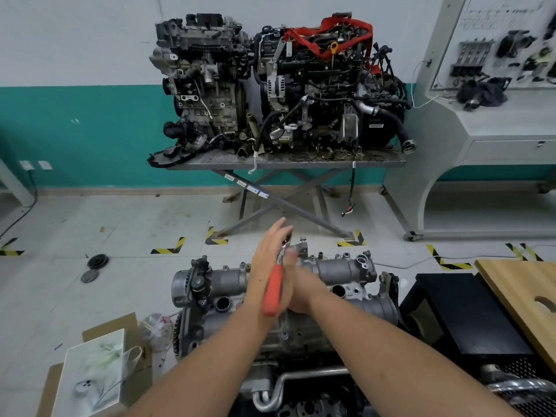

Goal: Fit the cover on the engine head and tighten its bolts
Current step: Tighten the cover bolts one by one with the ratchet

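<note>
1. This is an automotive workshop, likely a training one: two complete car engines [276, 88] sit side by side on a grey scissor-lift counter [285, 162] against the wall.
2. A partly stripped engine [282, 299] stands in the foreground.
3. Yellow-and-black hazard tape [168, 246] marks bays on the stained tiled floor [120, 224].
4. At right, a grey demonstration console [481, 121] carries a display board [505, 46] with mounted engine parts and wiring.
</note>
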Demonstrator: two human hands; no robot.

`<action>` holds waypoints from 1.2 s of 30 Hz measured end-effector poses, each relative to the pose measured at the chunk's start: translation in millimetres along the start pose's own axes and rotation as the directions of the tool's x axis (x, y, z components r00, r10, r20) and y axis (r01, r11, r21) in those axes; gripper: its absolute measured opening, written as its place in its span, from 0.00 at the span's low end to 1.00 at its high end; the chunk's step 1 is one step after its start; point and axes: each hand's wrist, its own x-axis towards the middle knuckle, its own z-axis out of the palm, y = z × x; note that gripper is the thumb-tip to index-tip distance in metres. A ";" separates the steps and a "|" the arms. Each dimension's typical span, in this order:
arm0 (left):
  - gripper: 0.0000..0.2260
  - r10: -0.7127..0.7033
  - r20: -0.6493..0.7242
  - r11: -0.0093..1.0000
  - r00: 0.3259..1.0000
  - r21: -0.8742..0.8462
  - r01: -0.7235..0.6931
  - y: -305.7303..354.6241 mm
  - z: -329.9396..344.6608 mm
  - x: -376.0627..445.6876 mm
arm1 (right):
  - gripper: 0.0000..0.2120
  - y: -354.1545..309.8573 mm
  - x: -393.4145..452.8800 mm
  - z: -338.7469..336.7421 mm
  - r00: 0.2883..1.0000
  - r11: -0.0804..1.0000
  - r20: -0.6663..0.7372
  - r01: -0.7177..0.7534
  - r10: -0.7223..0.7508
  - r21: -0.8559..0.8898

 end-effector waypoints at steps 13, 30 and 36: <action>0.13 -0.644 0.124 0.445 0.755 -0.742 0.501 20.4 -6.1 25.4 | 0.11 -2.2 -3.5 10.2 0.985 0.954 -0.025 -0.158 0.170 0.255; 0.08 -0.367 0.536 0.291 0.760 -0.710 0.641 22.0 -28.9 29.9 | 0.11 -1.8 -13.7 1.8 0.990 0.946 -0.016 -0.132 0.143 0.297; 0.09 -0.334 0.523 0.228 0.784 -0.762 0.606 39.4 -17.6 44.8 | 0.13 17.4 -29.5 -38.9 0.981 0.945 0.013 -0.188 0.191 0.268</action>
